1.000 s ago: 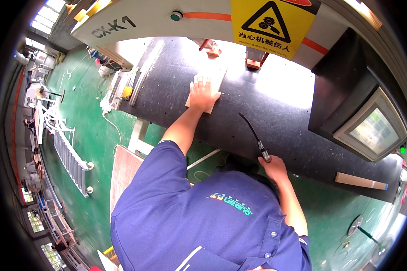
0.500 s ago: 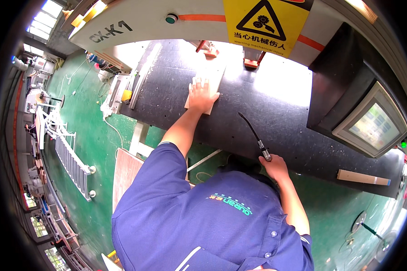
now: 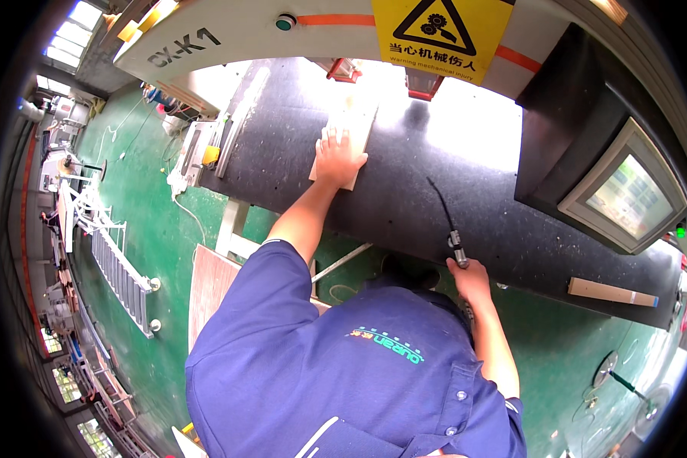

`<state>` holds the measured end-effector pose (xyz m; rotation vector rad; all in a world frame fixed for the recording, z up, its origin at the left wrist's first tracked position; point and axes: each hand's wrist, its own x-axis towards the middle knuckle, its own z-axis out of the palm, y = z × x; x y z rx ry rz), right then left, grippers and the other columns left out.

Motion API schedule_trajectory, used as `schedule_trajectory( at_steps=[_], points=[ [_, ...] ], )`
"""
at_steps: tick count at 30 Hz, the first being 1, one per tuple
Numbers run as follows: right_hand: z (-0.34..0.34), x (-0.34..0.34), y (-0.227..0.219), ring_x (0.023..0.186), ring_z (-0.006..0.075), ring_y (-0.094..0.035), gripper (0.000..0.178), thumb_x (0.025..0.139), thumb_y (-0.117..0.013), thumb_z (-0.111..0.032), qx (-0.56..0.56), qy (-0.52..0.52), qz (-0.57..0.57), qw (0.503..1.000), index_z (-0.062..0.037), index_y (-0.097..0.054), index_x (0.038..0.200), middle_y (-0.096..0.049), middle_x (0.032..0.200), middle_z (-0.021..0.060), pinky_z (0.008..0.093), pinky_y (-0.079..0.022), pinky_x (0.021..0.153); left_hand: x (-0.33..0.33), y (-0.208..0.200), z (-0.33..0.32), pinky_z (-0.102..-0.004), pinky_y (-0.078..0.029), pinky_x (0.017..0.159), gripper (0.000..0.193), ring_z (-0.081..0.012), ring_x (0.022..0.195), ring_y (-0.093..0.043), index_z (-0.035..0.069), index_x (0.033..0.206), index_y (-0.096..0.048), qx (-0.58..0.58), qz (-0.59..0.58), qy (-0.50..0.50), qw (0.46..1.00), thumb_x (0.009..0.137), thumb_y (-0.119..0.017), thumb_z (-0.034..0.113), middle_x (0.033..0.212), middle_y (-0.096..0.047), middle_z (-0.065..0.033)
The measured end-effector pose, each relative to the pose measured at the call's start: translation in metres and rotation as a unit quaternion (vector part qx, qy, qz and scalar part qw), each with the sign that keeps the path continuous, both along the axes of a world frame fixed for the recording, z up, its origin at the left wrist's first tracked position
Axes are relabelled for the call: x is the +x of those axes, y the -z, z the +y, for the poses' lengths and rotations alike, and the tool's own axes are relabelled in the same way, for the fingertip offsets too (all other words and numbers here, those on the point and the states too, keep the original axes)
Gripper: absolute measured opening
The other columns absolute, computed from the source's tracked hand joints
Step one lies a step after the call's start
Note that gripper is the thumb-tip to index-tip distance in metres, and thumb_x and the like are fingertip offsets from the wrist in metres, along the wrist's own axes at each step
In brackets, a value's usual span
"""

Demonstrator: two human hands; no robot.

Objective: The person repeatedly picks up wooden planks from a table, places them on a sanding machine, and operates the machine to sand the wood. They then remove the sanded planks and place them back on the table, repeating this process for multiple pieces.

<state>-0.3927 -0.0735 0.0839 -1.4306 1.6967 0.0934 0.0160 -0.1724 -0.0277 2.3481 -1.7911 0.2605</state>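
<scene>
My left hand (image 3: 339, 158) lies flat with its fingers spread on a pale narrow board (image 3: 364, 143). The board rests on the black machine table (image 3: 404, 206), its far end washed out by glare. Low on the right, near the table's front edge, my right hand (image 3: 469, 279) is closed around the silver body of an air blow gun (image 3: 456, 246). Its long, thin black nozzle points away from me and slightly left, over the tabletop. Part of a hose (image 3: 468, 309) shows beside my right wrist.
Beyond the board, two red-edged machine parts (image 3: 344, 70) hang under a white housing (image 3: 252, 37) with a yellow warning sign (image 3: 443, 38). A screen (image 3: 626, 191) stands at right. A brown strip (image 3: 611, 291) lies at the table's right end, a metal rail (image 3: 240, 122) at left.
My right hand has shifted right with the air blow gun, and the nozzle tip has swung right and farther away. My left hand stays on the board. The view has tilted slightly.
</scene>
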Motion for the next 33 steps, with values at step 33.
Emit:
schedule_trajectory(
  at_steps=[33],
  points=[
    [0.041, 0.015, 0.009, 0.055, 0.0254, -0.064, 0.045, 0.094, -0.067, -0.041, 0.072, -0.015, -0.041, 0.996, 0.0019, -0.064, 0.08, -0.062, 0.064, 0.0135, 0.0414, -0.048, 0.056, -0.068, -0.028, 0.213, -0.0333, -0.053, 0.087, 0.052, -0.0209, 0.102, -0.066, -0.005, 0.125, -0.059, 0.135, 0.672, -0.146, 0.713, 0.094, -0.07, 0.035, 0.114, -0.07, -0.0149]
  ],
)
